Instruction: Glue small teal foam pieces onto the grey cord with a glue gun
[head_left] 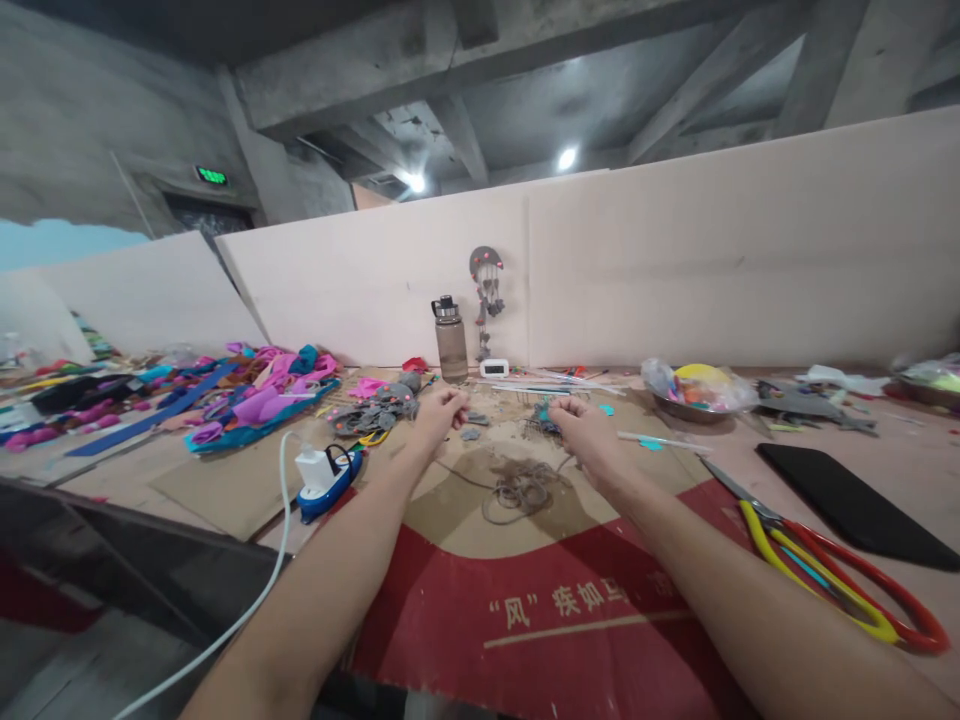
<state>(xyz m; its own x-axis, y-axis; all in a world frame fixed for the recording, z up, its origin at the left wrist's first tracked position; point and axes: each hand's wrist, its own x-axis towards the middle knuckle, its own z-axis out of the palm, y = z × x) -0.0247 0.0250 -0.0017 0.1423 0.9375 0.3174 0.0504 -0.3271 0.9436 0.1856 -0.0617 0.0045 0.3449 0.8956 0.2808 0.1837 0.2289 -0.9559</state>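
My left hand (444, 412) is closed in a pinch above the cardboard sheet, near small grey felt scraps (472, 433). What its fingertips hold, if anything, is too small to make out. Opposite it, my right hand (579, 425) also pinches, beside a little grey and teal piece (546, 416) at its fingertips. Whether it grips that piece, I cannot tell. Between and below both hands lies a loose coil of grey cord (519, 490), its loose ends trailing toward each side. Left of my left hand is a heap of grey felt pieces with pink dots (371, 408).
A water bottle (451, 345) and a small white digital display (494, 369) stand by the back board, where a grey moon-shaped hanging ornament (487, 285) hangs. Large scissors (817, 570) and a black phone-like slab (855, 505) lie right; a power strip (328, 485) and colourful felt (262, 400) left.
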